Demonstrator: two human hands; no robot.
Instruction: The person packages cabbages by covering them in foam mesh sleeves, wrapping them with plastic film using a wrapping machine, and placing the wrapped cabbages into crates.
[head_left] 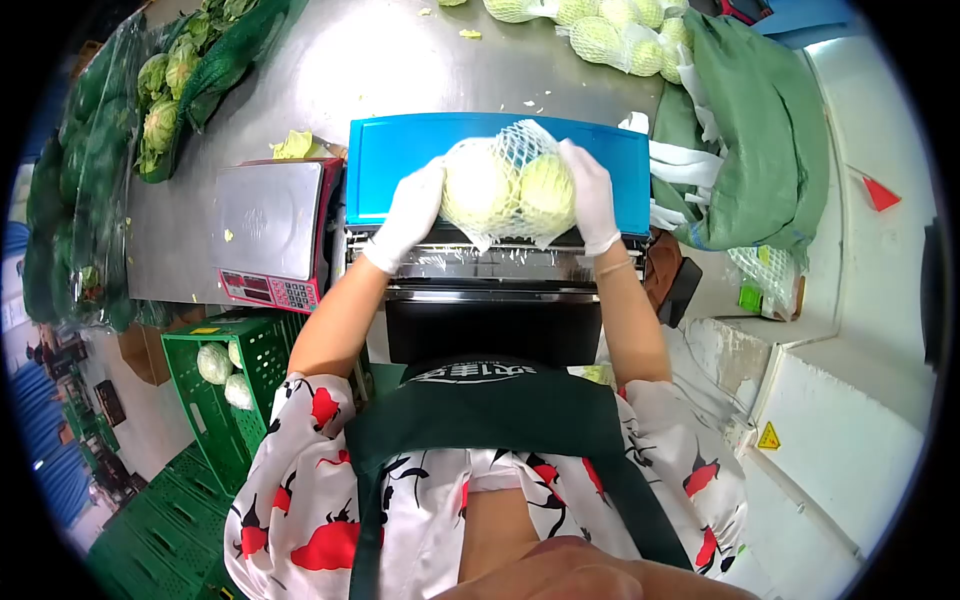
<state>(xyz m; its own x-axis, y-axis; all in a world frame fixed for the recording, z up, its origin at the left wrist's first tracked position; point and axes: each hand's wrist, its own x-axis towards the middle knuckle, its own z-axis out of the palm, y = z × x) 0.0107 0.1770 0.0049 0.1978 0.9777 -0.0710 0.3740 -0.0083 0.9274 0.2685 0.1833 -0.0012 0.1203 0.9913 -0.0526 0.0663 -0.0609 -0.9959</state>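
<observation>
Two pale green cabbages in white foam netting are held side by side above the front part of a blue tray (395, 150). My left hand (412, 212), in a white glove, is closed against the outer side of the left cabbage (475, 192). On the other side, my right hand (592, 195), also gloved in white, presses against the right cabbage (547, 193). Some fingertips are hidden behind the netting. Below the cabbages runs the metal and black front of a wrapping machine (480, 265), with clear film across it.
A digital scale (268, 220) stands left of the tray, with a loose leaf (293, 146) behind it. More netted cabbages (610, 35) lie at the back right. A green sack (755, 130) is at the right. A green crate (215, 380) holds wrapped cabbages at lower left.
</observation>
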